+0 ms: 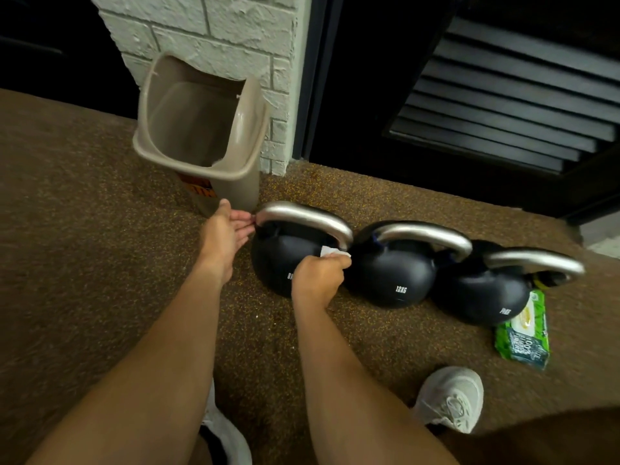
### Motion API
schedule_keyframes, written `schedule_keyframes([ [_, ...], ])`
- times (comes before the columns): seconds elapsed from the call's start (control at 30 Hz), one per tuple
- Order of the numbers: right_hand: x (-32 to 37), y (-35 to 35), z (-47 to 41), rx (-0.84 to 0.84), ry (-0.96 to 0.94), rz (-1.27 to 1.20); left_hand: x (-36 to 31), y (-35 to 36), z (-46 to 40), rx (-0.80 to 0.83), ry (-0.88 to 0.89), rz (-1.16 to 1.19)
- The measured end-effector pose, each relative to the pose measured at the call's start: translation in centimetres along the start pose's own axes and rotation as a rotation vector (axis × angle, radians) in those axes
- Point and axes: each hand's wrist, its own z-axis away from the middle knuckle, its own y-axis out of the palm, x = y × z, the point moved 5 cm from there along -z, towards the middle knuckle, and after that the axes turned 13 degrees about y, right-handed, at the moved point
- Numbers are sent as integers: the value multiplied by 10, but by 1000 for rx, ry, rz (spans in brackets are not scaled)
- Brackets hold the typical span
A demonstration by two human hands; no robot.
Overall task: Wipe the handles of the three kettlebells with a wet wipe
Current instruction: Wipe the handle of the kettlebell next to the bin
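Your right hand [317,271] grip pinches the white wet wipe [332,252] at the leftmost black kettlebell's steel handle [302,214]; your left hand [226,233], fingers straight, steadies its far end.

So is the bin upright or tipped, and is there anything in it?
Upright, seemingly. The bin stands on the floor against the brick pillar, mouth upward. The visible inside looks bare; its bottom is hidden.
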Motion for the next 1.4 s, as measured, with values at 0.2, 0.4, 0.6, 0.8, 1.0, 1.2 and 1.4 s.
schedule_keyframes([
  [0.2, -7, 5, 6, 35, -200, 263, 4, -1, -4, -4, -5, 11],
  [0.4, -6, -1, 31, 161, -294, 279, 2, -4, -5, -3, 4, 4],
  [0.6, -3, 52, 32, 456, 412, -349, 2, -4, -9, -4, 5, -27],
  [0.8, 35, 77, 40, 522, 478, -622, 3, -5, -13, -62, 15, -19],
  [1.0, 36, 74, 40, 553, 493, -711, 6, -3, -14, -39, 12, -8],
  [1.2, 37, 62, 43, 637, 517, -816, 9, -4, -16, -50, 8, 6],
  [1.4, 48, 42, 40, 713, 588, -1014, 10, -3, -17, -28, 13, -7],
])
